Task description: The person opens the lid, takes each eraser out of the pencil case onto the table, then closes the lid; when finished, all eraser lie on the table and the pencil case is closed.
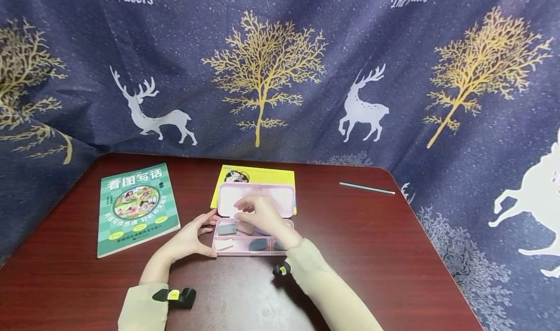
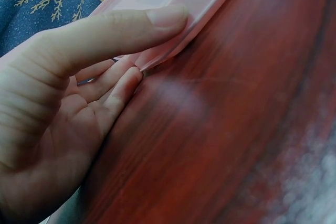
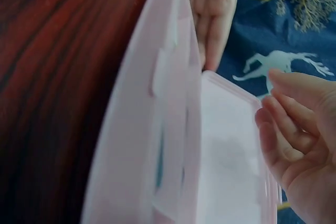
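A pink plastic case [image 1: 227,200] lies on the table with its lid raised at the back. Its compartments contain several small blocks, among them a grey one [image 1: 227,229], a white one [image 1: 224,244] and a dark one [image 1: 258,245]. At the case's left end my left hand [image 1: 188,238] grips it, thumb on the front edge and fingers round the side, as the left wrist view also shows. Over the open case hovers my right hand [image 1: 261,215], its fingers loosely bent. In the right wrist view nothing shows between its thumb and fingertips [image 3: 265,119].
Behind the case, partly under its lid, lies a yellow book [image 1: 262,174]. A green book [image 1: 137,204] is at the left of the table. Far right lies a thin light-green pencil [image 1: 366,188]. A patterned blue cloth [image 1: 306,141] hangs behind the table.
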`<state>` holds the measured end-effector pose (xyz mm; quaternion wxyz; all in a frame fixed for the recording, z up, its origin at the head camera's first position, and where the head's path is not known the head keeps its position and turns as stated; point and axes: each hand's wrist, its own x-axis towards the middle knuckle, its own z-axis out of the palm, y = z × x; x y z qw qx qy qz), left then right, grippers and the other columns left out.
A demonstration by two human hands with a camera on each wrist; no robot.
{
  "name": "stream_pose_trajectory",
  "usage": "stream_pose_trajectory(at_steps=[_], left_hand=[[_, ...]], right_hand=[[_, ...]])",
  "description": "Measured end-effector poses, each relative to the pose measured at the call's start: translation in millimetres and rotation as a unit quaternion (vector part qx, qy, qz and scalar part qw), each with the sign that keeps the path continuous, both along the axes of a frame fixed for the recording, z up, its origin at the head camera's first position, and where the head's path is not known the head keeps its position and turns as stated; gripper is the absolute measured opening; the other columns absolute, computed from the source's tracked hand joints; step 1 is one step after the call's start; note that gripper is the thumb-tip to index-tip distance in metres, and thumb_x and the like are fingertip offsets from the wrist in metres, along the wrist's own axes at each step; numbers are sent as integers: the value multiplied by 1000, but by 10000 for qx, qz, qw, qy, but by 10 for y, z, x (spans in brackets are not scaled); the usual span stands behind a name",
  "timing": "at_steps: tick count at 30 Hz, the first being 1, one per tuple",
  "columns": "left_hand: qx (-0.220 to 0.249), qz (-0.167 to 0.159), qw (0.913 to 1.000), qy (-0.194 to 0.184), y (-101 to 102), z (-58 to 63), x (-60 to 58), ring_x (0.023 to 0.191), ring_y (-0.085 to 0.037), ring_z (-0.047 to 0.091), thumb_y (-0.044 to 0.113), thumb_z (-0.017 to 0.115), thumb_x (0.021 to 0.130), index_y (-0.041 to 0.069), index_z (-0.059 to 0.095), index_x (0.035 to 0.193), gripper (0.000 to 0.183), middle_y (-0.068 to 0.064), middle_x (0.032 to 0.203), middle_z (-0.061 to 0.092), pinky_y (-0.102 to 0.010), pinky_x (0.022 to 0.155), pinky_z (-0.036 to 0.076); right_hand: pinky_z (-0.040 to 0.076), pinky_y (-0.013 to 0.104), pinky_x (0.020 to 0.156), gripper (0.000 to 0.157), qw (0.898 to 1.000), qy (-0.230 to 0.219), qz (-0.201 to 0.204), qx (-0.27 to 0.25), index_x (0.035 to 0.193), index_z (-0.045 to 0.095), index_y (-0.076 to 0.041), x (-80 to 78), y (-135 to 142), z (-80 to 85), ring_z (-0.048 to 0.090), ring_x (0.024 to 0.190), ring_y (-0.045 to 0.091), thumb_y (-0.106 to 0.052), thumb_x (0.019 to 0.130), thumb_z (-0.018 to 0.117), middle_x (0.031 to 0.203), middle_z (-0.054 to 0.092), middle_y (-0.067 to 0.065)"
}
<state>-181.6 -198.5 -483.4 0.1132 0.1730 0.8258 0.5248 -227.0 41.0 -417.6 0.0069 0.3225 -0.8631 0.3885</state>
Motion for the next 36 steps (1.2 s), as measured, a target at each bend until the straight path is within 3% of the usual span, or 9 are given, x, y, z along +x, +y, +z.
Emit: stream_pose_trajectory(at_steps=[6, 13, 27, 32, 36], left_hand=[[19, -51, 9999, 90, -7, -5, 2, 128, -43, 48, 15, 90, 67, -3, 21, 153, 111, -24, 140, 44, -46, 105, 46], [17, -57, 9999, 100, -7, -9, 6, 128, -43, 48, 14, 90, 67, -4, 21, 153, 111, -25, 141, 43, -40, 104, 49], [6, -93, 9999, 71, -9, -1, -39, 127, -43, 49, 16, 89, 68, -4, 20, 153, 111, -25, 143, 41, -43, 104, 48], [-21, -56, 10000, 45, -7, -8, -33, 126, -44, 50, 16, 90, 67, -3, 20, 153, 112, -26, 143, 40, -44, 103, 49], [-41, -27, 10000, 27, -16, -10, -19, 126, -44, 50, 16, 90, 67, -3, 20, 153, 112, -27, 144, 39, -45, 102, 49]], right_hand=[[56, 20, 81, 21, 9983, -193, 121, 533, 106, 73, -2, 46, -140, -51, 70, 90, 21, -5, 85, 70, 101, 74, 10], [51, 11, 74, 21, 9938, -125, 181, 1091, 104, 73, -4, 88, -232, -95, 68, 84, 12, -7, 84, 73, 97, 74, 7], [53, 12, 88, 26, 9798, 152, 138, 1991, 109, 74, -6, 95, -339, -148, 70, 97, 9, -10, 83, 77, 105, 75, 2], [52, 13, 90, 27, 9724, 397, 227, 2287, 110, 75, -9, 108, -350, -156, 69, 99, 7, -12, 83, 77, 106, 75, -2], [53, 13, 84, 24, 9627, 843, 342, 2549, 107, 77, -13, 115, -380, -177, 69, 92, 6, -12, 83, 77, 99, 76, -4]])
